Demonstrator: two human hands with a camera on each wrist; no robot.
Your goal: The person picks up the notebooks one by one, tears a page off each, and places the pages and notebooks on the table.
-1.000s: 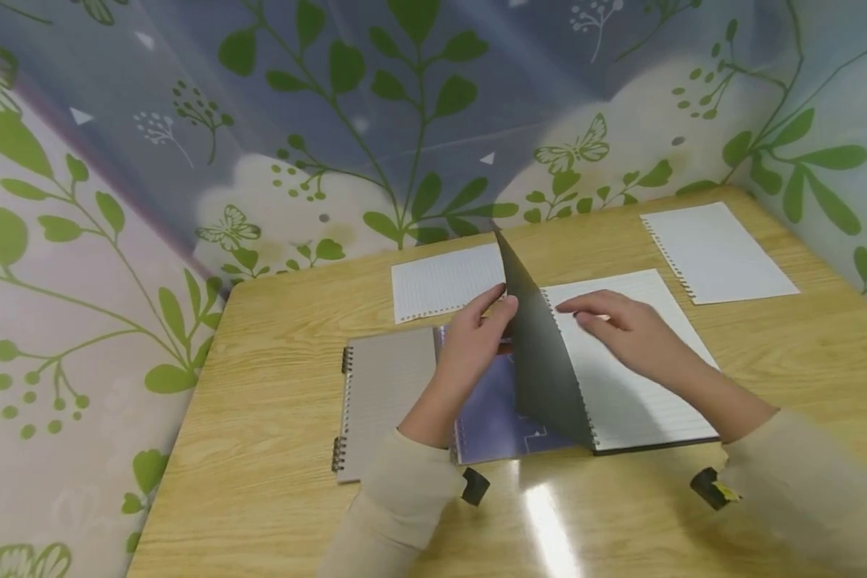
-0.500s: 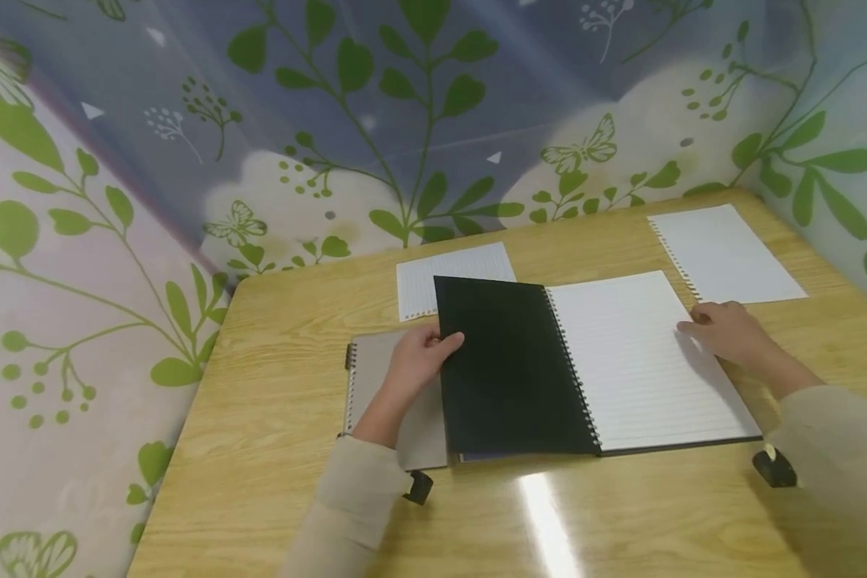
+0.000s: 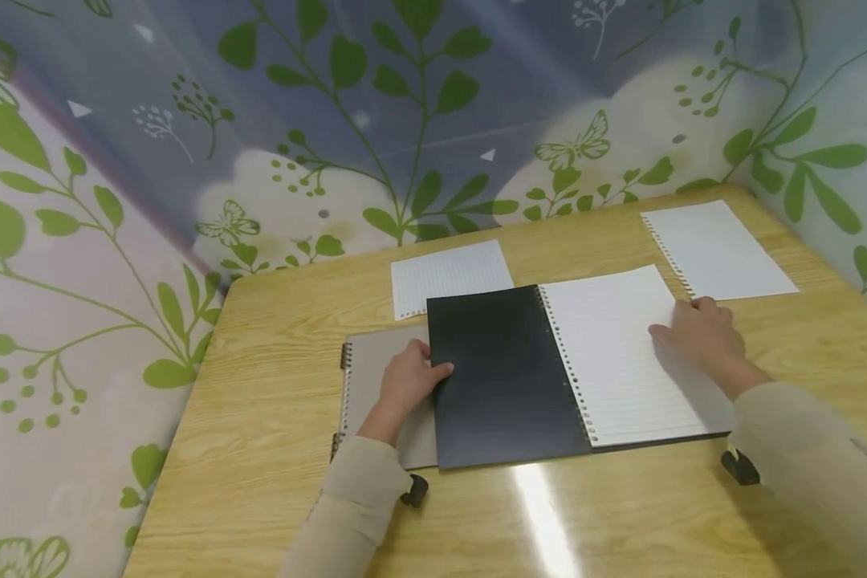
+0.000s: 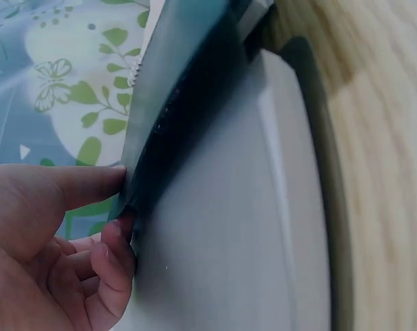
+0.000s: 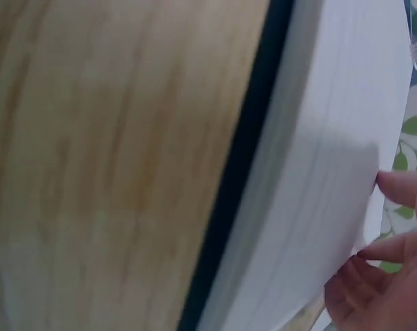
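An open spiral notebook lies on the table, its black cover (image 3: 509, 377) turned to the left and its white lined page (image 3: 610, 353) on the right. My left hand (image 3: 408, 381) pinches the cover's outer edge between thumb and fingers; the left wrist view shows the cover (image 4: 177, 65) slightly raised over pale paper. At the page's right edge is my right hand (image 3: 704, 333), thumb on top and fingers curled at the rim. In the right wrist view it pinches the edge of the page (image 5: 339, 172), above a thick stack of sheets. Partly under the cover lies a grey notebook (image 3: 376, 377).
Behind the notebook lies a loose lined sheet (image 3: 451, 277) with torn holes. Another torn-out sheet (image 3: 718, 249) sits at the back right. The wooden table (image 3: 282, 401) ends at a leaf-patterned wall (image 3: 361, 104).
The black cover has swung from upright down to the left, my left hand moving with it and covering the purple sheet. My right hand has shifted from the spiral to the page's right edge.
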